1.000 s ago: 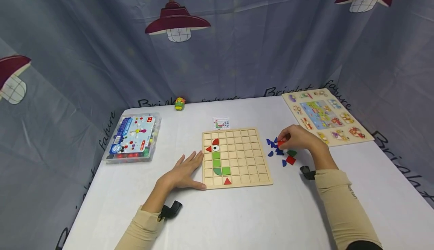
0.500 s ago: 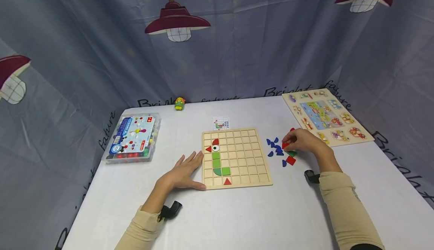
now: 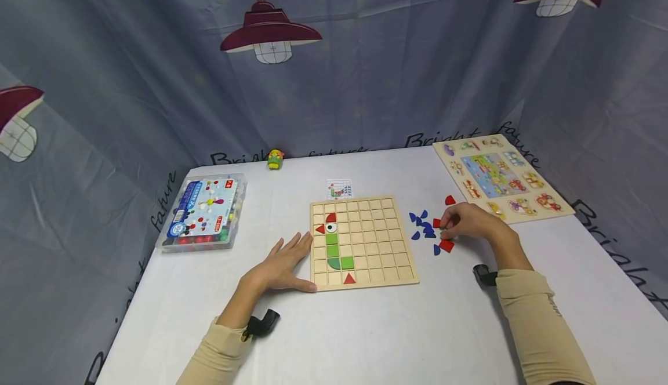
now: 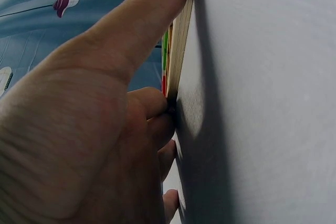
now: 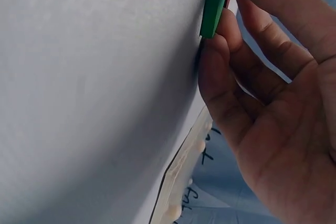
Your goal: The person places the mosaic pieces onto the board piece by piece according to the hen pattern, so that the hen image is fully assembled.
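My left hand, fingers spread, rests against the left edge of a wooden grid board; in the left wrist view its thumb lies along the board's side. Shaped pieces sit in the grid: red triangles, green squares, a green quarter circle and a round eye piece. To the right of the board my right hand holds a green piece between thumb and fingertips, low over the table. A red piece and a red square lie beside those fingertips.
Several blue pieces lie between board and right hand, with a red rounded piece behind. A picture card is above the board. Around it are a plastic case, a small toy figure and a picture puzzle board.
My right hand has let go of a red piece, which now lies beside the blue ones. It has shifted right and closed on the green piece. The left hand stays in place.
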